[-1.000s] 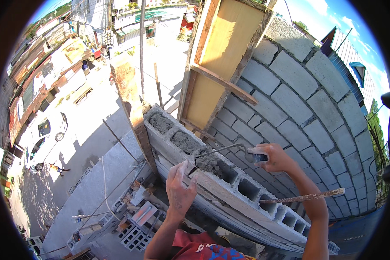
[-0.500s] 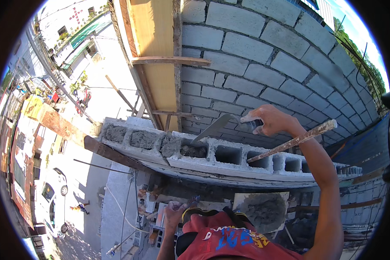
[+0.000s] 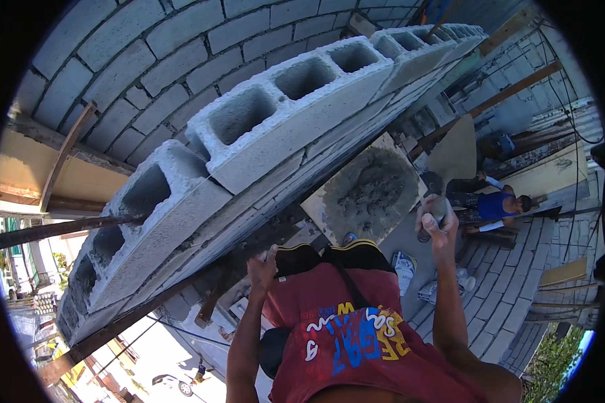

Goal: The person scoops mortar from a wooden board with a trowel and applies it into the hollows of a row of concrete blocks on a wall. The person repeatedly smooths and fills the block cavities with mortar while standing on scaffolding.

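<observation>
My right hand (image 3: 441,235), at the lower right, grips a trowel (image 3: 452,156) by its handle, with the flat blade raised. My left hand (image 3: 262,267) is curled low beside my black waistband; whatever its fingers hold is hidden. In front of me runs a course of hollow concrete blocks (image 3: 296,134) with open cores, above and left of both hands. A rusty steel bar (image 3: 60,230) crosses it at the left. Below the course, a board (image 3: 320,213) carries a mound of wet grey mortar (image 3: 370,188).
Another person in a blue top (image 3: 494,205) sits or reclines below at the right. A block wall (image 3: 168,60) rises behind the course. Timber formwork (image 3: 74,168) is at the left, with a sunlit street and white car (image 3: 181,384) far below. Sacks (image 3: 403,269) lie near my right side.
My view has swung round along the course. The trowel has left the block cores and is raised at my right. My left hand has dropped from the block edge to my waist, fingers now curled.
</observation>
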Motion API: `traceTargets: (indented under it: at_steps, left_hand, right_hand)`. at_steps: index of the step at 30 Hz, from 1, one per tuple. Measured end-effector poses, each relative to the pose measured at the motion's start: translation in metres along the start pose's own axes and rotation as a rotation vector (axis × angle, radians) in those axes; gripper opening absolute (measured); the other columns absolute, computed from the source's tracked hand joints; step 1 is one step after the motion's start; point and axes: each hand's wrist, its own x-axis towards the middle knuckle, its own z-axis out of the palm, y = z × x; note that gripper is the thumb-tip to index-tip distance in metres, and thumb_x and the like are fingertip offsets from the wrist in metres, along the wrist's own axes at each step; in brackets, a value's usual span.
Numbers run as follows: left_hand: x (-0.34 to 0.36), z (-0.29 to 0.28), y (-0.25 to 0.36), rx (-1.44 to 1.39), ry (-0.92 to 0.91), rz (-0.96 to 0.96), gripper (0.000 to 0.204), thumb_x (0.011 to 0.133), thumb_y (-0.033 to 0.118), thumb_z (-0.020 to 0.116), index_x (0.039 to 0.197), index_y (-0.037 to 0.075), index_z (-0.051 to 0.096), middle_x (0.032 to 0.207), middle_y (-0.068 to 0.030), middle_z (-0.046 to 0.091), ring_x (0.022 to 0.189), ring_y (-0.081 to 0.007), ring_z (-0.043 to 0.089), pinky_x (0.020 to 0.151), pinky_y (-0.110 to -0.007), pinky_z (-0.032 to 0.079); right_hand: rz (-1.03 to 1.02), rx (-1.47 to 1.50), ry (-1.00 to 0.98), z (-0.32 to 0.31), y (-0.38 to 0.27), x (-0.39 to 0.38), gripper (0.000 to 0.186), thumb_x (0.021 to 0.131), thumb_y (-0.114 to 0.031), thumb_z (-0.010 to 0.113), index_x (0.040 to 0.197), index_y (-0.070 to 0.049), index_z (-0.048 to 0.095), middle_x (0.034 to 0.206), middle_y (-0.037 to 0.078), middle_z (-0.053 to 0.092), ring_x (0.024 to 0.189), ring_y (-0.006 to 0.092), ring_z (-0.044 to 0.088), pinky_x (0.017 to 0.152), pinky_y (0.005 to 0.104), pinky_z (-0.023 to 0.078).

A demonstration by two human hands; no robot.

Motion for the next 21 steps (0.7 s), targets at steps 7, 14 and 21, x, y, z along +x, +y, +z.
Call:
traceTargets:
  at_steps: [7,14,21]
  left_hand:
    - [0.049,0.209,-0.045,0.157,-0.685,0.053,0.053,0.083,0.02,0.079,0.125,-0.001,0.053,0.106,-0.0142,0.072,0.097,-0.0218,0.07,0.088,-0.034,0.054]
    - [0.099,0.408,-0.172,0.449,-0.894,-0.048,0.051,0.088,0.03,0.071,0.127,0.002,0.053,0.103,-0.0185,0.069,0.094,-0.0283,0.068,0.084,-0.041,0.053]
    - [0.107,0.458,-0.177,0.482,-1.041,0.047,0.051,0.088,0.036,0.071,0.126,0.004,0.059,0.106,-0.0216,0.07,0.098,-0.0378,0.069,0.086,-0.048,0.053]
  right_hand:
    - [0.959,-0.296,0.225,-0.119,0.324,-0.084,0.039,0.089,-0.033,0.072,0.103,0.0,0.058,0.059,0.003,0.053,0.045,0.0146,0.054,0.042,0.0311,0.042]
    - [0.447,-1.093,-0.126,-0.174,0.597,0.07,0.05,0.07,-0.024,0.072,0.116,-0.006,0.061,0.082,0.022,0.068,0.081,0.0417,0.067,0.074,0.0522,0.054]
    - [0.293,-1.278,-0.398,-0.105,0.852,0.178,0.047,0.076,-0.015,0.071,0.119,-0.009,0.056,0.089,0.016,0.07,0.084,0.0373,0.069,0.074,0.0484,0.055]
